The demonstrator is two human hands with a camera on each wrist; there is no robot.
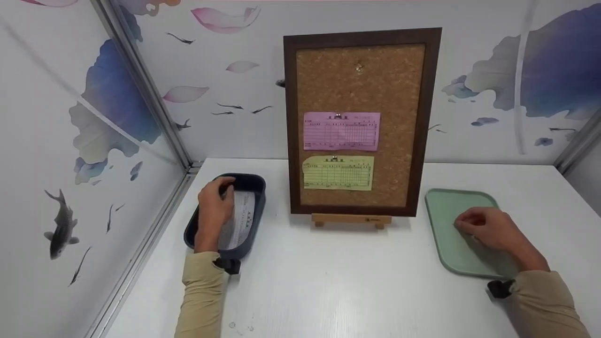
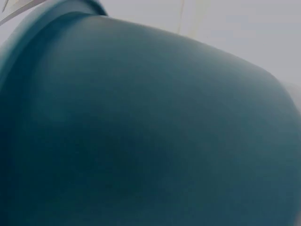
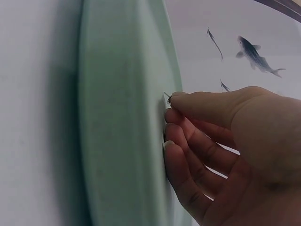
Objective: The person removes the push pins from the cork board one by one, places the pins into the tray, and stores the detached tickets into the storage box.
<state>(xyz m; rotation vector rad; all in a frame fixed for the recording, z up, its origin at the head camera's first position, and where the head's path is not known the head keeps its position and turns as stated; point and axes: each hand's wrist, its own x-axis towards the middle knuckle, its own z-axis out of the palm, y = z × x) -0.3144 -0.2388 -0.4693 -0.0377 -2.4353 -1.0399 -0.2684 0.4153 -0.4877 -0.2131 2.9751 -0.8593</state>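
Note:
My left hand hangs over a dark blue bin, its thumb and fingers loosely curved. White printed paper slips lie inside; no slip shows between those fingers, though some fingertips are hidden. The left wrist view holds mostly the bin's wall. Over the green tray, my right hand has its fingers bent. Close up in the right wrist view, that hand pinches a tiny pushpin between thumb and forefinger, its thin point sticking out beside the tray.
A framed cork board leans on a small wooden easel at the back middle. A pink slip and, below it, a green slip are fastened to it. Something small and shiny sits near the top.

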